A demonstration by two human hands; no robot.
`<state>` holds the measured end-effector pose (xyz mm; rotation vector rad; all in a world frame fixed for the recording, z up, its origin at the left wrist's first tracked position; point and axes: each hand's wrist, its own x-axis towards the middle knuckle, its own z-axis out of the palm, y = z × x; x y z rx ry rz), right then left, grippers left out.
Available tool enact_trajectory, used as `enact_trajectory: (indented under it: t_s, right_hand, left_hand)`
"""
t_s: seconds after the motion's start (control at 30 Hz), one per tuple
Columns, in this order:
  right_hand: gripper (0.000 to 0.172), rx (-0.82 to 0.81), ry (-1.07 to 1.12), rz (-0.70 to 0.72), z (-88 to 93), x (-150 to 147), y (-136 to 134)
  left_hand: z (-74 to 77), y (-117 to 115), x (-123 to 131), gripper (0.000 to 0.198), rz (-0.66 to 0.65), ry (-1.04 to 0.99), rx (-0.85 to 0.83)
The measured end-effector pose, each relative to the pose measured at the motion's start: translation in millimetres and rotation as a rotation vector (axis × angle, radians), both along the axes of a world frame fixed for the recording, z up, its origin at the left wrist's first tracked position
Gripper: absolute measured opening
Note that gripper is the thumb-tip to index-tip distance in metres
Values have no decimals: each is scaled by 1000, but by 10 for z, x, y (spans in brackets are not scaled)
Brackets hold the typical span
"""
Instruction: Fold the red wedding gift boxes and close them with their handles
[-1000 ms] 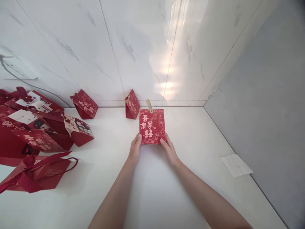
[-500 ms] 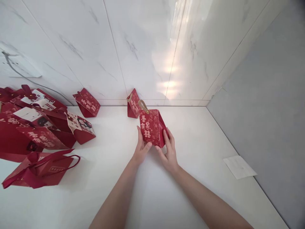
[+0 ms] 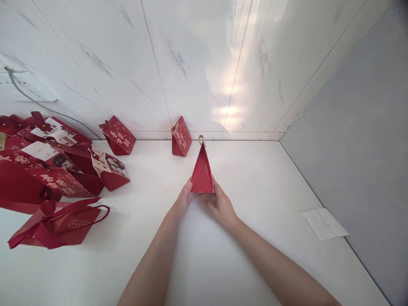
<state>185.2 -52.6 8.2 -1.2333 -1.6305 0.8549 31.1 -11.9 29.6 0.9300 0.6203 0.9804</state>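
A red triangular gift box (image 3: 203,174) is between my two hands, its triangular side facing me and a small tan loop handle at its peak. My left hand (image 3: 184,195) grips its lower left edge, thumb on the near side. On the lower right, my right hand (image 3: 221,204) is closed around the other edge. Just behind and to the left, a similar red box with a tan loop (image 3: 181,138) stands against the wall. Farther left, another red box with a dark red ribbon (image 3: 118,137) stands by the wall.
A cluster of red gift boxes (image 3: 70,180) crowds the left side, with a ribboned red bag (image 3: 60,225) in front. A white paper (image 3: 324,224) lies at the right edge of the white tabletop (image 3: 255,182). A grey cable (image 3: 47,109) runs along the tiled wall.
The box in my hands has turned so its triangular side faces me instead of its printed panel. My hands shifted with it and still hold it.
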Motion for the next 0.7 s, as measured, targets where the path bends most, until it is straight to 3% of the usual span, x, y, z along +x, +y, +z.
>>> enact_trajectory:
  t_s: [0.1, 0.3, 0.7]
  right_hand:
    - [76, -63, 45, -2, -20, 18, 39]
    - [73, -39, 104, -5, -3, 14, 45]
    - [70, -51, 117, -20, -23, 6, 52]
  left_hand:
    - [-22, 3, 0, 64, 11, 44, 32]
    - [2, -19, -1, 60, 12, 74, 62]
    - [-12, -3, -7, 70, 32, 102, 36]
